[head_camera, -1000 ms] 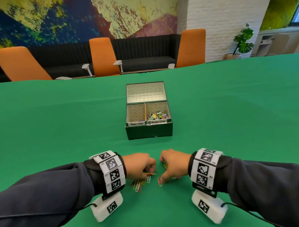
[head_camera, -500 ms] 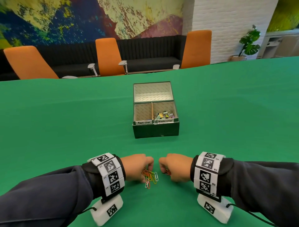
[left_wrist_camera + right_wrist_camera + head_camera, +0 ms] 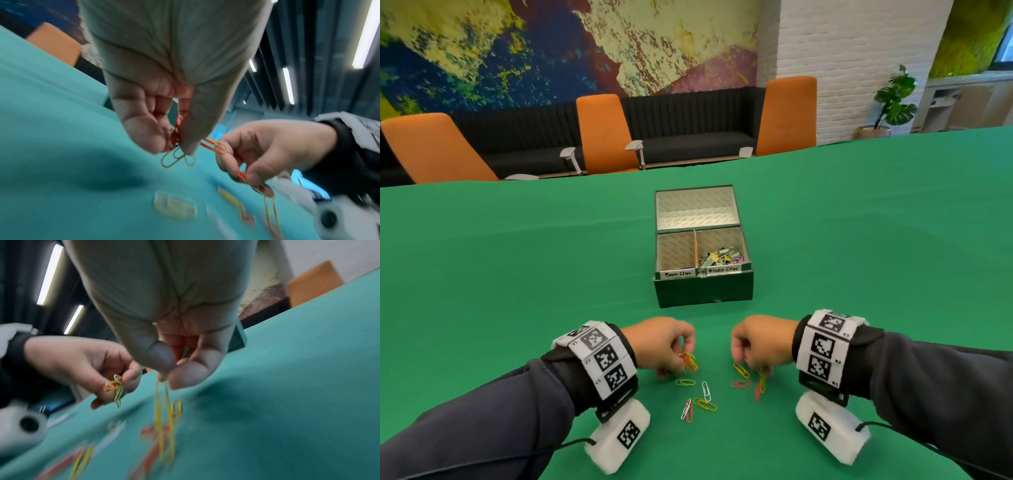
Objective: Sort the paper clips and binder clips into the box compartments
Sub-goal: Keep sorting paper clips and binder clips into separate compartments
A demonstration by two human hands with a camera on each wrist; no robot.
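Note:
A dark green box (image 3: 703, 291) stands open ahead, with a left compartment (image 3: 675, 251) labelled Paper Clips and a right compartment holding a heap of binder clips (image 3: 719, 257). Near me, my left hand (image 3: 671, 346) pinches a bunch of coloured paper clips (image 3: 688, 361) just above the cloth; the left wrist view shows the same bunch (image 3: 174, 139) between thumb and fingers. My right hand (image 3: 753, 347) pinches a few paper clips (image 3: 760, 383), which hang down long and yellow (image 3: 164, 410) in the right wrist view. Several loose paper clips (image 3: 703, 401) lie on the cloth between both hands.
The green cloth table (image 3: 517, 274) stretches wide on all sides of the box. Orange chairs (image 3: 604, 135) and a dark bench stand beyond the far edge. The box's raised lid (image 3: 697, 207) stands behind the compartments.
Both hands have lifted slightly and moved apart, each with paper clips pinched. Several clips that were under the hands now lie uncovered on the cloth between them.

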